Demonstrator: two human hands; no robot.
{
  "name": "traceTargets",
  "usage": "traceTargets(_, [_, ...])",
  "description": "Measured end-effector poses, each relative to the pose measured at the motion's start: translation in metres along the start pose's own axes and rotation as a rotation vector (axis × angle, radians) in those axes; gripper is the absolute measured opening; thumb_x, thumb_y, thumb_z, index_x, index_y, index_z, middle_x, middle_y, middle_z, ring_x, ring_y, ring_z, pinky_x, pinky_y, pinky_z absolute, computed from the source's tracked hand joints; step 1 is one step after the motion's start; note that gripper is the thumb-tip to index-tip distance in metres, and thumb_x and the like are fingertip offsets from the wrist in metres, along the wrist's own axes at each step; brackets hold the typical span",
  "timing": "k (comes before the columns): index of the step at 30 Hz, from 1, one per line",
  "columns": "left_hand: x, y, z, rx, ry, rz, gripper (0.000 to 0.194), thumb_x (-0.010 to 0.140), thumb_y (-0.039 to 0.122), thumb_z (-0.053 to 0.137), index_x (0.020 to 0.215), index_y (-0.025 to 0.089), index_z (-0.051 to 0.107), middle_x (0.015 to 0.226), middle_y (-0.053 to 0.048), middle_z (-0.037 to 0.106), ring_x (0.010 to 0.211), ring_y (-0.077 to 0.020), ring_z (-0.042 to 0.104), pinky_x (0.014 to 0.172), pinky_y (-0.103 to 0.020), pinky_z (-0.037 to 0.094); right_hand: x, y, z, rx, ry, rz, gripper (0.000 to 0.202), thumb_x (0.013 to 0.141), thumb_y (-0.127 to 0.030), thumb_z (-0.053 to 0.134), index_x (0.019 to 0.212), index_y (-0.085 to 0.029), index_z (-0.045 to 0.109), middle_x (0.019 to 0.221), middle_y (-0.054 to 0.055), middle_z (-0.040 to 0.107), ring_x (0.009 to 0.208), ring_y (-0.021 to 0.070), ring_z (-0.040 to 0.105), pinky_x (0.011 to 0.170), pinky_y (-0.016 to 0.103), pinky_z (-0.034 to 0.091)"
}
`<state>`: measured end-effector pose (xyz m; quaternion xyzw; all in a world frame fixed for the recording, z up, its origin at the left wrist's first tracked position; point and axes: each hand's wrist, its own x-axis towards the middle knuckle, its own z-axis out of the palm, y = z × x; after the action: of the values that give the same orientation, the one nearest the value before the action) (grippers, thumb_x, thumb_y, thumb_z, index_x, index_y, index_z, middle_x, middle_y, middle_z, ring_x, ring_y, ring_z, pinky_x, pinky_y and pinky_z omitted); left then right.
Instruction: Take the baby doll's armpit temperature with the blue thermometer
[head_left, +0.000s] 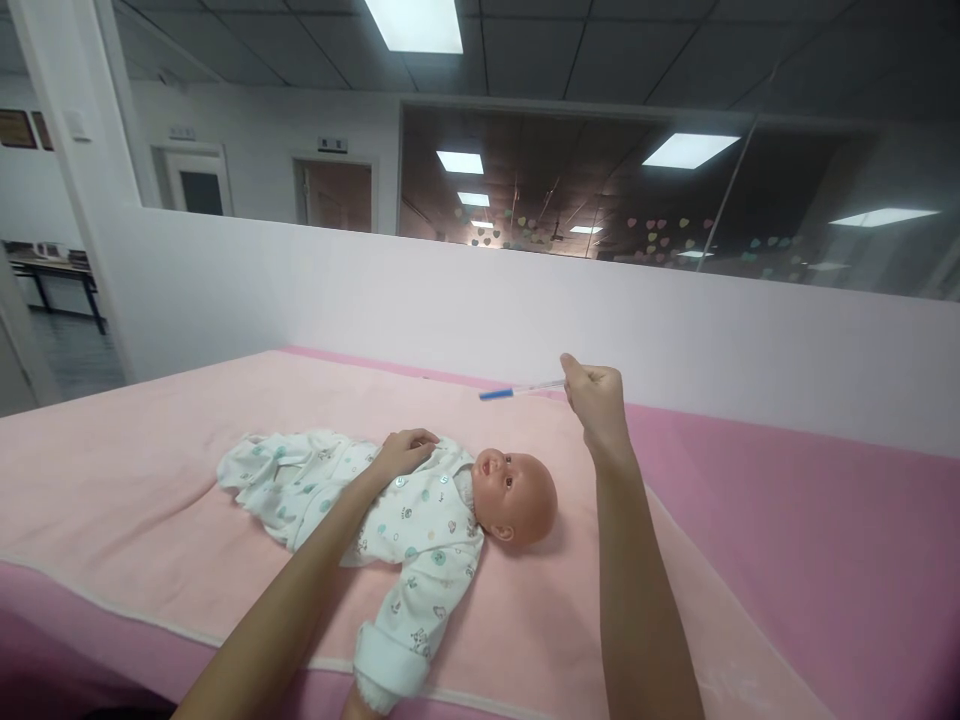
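Note:
A baby doll in a white patterned outfit lies on its back, its head to the right and one sleeved arm stretched toward me. My left hand rests on the doll's chest, fingers laid out over the cloth and holding nothing. Raised to the right above the doll's head, my right hand is closed around one end of a thin clear stick with a blue end, which looks like a glass thermometer. The stick points left, nearly level, clear of the doll; its gripped end is hidden in my fist.
A peach blanket covers much of a pink padded surface. Behind it runs a low white wall with a glass window above. At far left, a table stands beyond a white post.

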<state>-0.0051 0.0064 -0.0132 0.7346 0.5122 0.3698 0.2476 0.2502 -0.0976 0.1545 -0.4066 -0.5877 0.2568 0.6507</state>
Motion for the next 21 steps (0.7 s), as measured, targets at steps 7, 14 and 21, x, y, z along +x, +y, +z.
traceTargets(7, [-0.001, 0.002, 0.000, -0.007, 0.013, -0.011, 0.036, 0.068, 0.039, 0.050, 0.094, 0.018, 0.066, 0.076, -0.003, 0.070, 0.073, -0.0201, 0.062, 0.069, -0.028, 0.044, -0.006, -0.008, 0.004, -0.001, -0.052, -0.009, 0.049, 0.076, -0.034, 0.053, 0.040, -0.021, 0.024, 0.035, -0.008, 0.020, 0.033, 0.0030, 0.017, 0.035, 0.021, 0.015])
traceTargets(14, [-0.004, 0.005, -0.002, 0.005, -0.002, 0.001, 0.034, 0.070, 0.037, 0.049, 0.094, 0.020, 0.066, 0.081, -0.003, 0.070, 0.076, -0.0203, 0.062, 0.071, -0.028, 0.044, -0.009, -0.014, 0.000, -0.028, -0.045, -0.021, 0.048, 0.076, -0.032, 0.052, 0.040, -0.021, 0.022, 0.036, -0.008, 0.019, 0.034, 0.0039, 0.018, 0.036, 0.022, 0.017])
traceTargets(21, [-0.004, 0.006, -0.002, 0.013, 0.010, 0.011, 0.035, 0.069, 0.038, 0.049, 0.094, 0.020, 0.066, 0.078, -0.002, 0.070, 0.074, -0.0204, 0.062, 0.069, -0.028, 0.044, -0.015, -0.020, 0.003, -0.291, 0.115, -0.112, 0.047, 0.075, -0.030, 0.051, 0.041, -0.021, 0.019, 0.040, -0.007, 0.016, 0.038, 0.0046, 0.015, 0.038, 0.023, 0.017])
